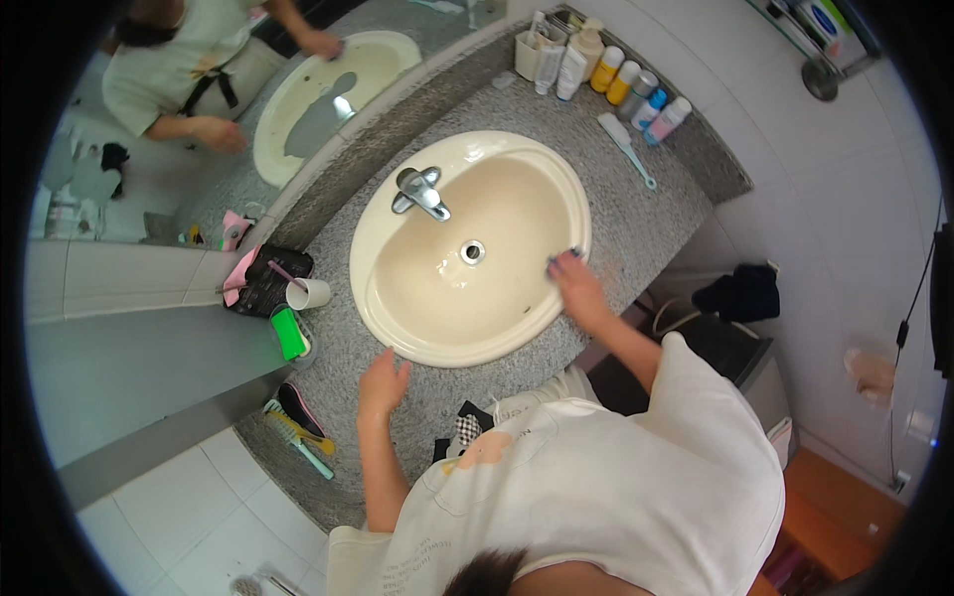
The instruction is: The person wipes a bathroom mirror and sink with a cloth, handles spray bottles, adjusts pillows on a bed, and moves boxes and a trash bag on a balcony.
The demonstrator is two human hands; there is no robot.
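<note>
A cream oval washbasin [514, 208] is set into a speckled grey stone counter [633, 231]. My right hand [580, 292] is at the basin's right inner edge, holding a small dark blue scrubbing pad or cloth [552, 267], mostly covered by the fingers. At the basin's front-left rim, my left hand [384, 381] rests by the edge with fingers apart and nothing in it. Whether it touches the rim I cannot tell. A chrome mixer tap [421, 195] stands at the basin's back left, and the metal drain [472, 252] is open. A small dark speck [527, 308] lies inside the bowl.
Several bottles [607, 71] and a long-handled white brush [626, 149] line the back right. To the left are a white cup [308, 294], a green sponge [289, 333] on a soap dish, and hairbrushes [298, 436]. A mirror [223, 112] runs along the back-left wall.
</note>
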